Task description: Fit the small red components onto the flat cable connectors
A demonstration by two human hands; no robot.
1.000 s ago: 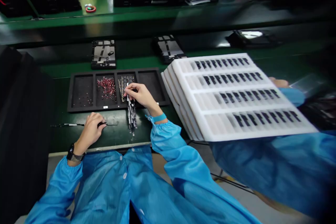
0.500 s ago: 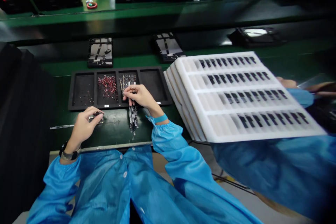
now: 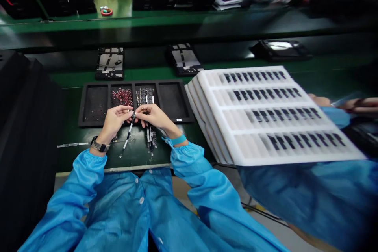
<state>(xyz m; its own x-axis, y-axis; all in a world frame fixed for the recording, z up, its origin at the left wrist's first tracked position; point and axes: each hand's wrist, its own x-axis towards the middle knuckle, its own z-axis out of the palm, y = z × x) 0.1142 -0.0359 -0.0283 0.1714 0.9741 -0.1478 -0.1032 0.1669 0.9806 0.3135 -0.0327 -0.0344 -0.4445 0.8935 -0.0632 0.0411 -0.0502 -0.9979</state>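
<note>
My left hand (image 3: 118, 122) and my right hand (image 3: 155, 117) meet in front of a black divided tray (image 3: 102, 124). Their fingertips pinch the upper end of a thin flex cable (image 3: 127, 137), which has a small dark part at its top. The black and white strip dangles toward me over the green table. Under my right hand, a bunch of similar flex cables (image 3: 151, 141) hangs out over the tray's front edge. Small red parts (image 3: 121, 96) fill one compartment, and small circuit boards (image 3: 145, 93) lie in the one to its right.
A stack of white foam trays (image 3: 248, 130) with rows of black parts stands at the right. Behind the black tray lie two device housings (image 3: 110, 63) (image 3: 186, 59). A silvery strip (image 3: 73, 145) rests at the left. A co-worker's hand (image 3: 320, 100) shows beyond the foam.
My left hand has left the small board on the table and moved right and up to my right hand. A flex cable now hangs between both hands' fingertips.
</note>
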